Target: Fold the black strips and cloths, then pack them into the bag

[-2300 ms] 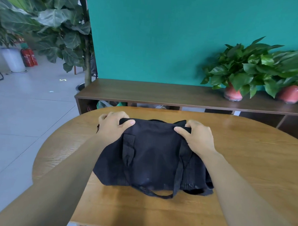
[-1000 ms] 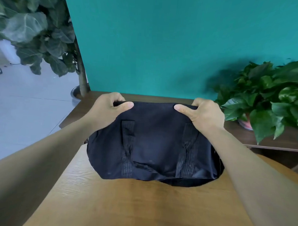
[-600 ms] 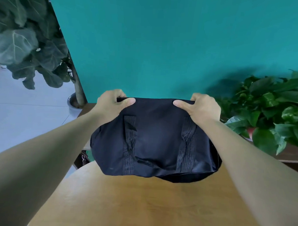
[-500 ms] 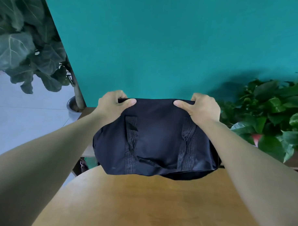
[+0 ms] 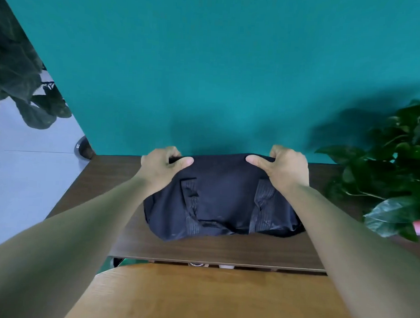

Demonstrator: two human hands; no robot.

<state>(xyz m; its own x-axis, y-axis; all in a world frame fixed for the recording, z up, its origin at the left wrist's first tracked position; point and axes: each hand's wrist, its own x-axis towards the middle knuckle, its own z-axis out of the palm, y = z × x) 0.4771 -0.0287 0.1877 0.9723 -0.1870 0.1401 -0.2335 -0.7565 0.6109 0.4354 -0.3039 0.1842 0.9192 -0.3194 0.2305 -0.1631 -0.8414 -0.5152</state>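
Here, both hands (image 5: 162, 165) (image 5: 286, 169) gripping bag (image 5: 223, 199), arms outstretched

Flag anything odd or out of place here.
Nothing stands out. Both hands, left and right, grip the top edge of the black bag over the dark shelf; its straps hang loose.

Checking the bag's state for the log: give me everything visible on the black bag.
The black bag is soft, matte dark fabric, looking full and rounded. Two ribbed webbing straps run down its near face, with a loop of handle lying slack along the lower part. The left hand and the right hand each grip its top edge, thumbs on the near side. It is over the dark wooden bench by the teal wall, beyond the lighter table; whether its bottom rests on the bench or hangs just above cannot be told. No opening shows.
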